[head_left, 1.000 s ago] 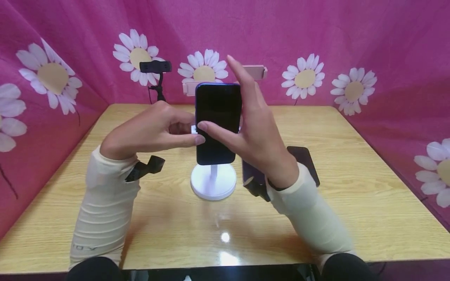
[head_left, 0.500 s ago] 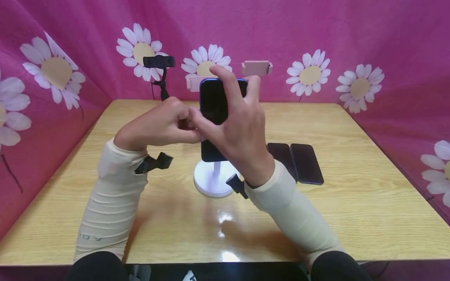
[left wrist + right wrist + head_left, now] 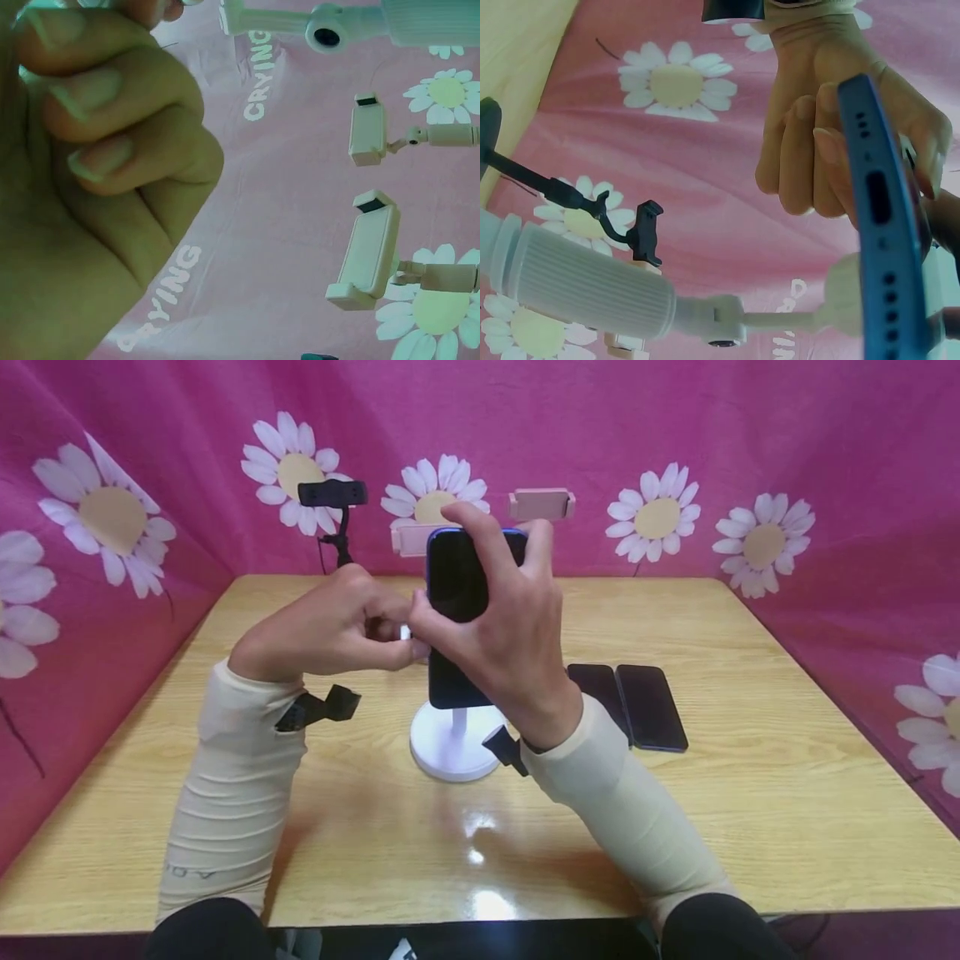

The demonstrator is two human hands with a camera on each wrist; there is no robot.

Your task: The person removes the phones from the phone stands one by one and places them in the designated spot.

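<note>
A blue-edged smartphone (image 3: 457,578) stands upright, its dark screen facing me, at the head of a white phone stand (image 3: 442,760) with a round base. My right hand (image 3: 517,627) grips the phone across its front, with bent fingers over the top and right edges and the thumb at the left edge. From the left, my left hand (image 3: 322,631) pinches the white clamp end (image 3: 405,632) of the stand's holder beside the phone. In the right wrist view, the phone's port edge (image 3: 881,202) is close up before the ribbed stand pole (image 3: 592,289). The holder's back is mostly hidden.
Two dark phones (image 3: 651,706) lie side by side on the wooden table (image 3: 750,793), right of the stand. Behind stand a black phone holder (image 3: 333,493) and two pink ones, one pink holder (image 3: 542,503) right of centre. A pink flowered cloth (image 3: 585,427) surrounds the table.
My right hand has shifted left across the phone, its raised index finger now bent over the top edge. The two lying phones are less covered. The left hand keeps its place at the clamp.
</note>
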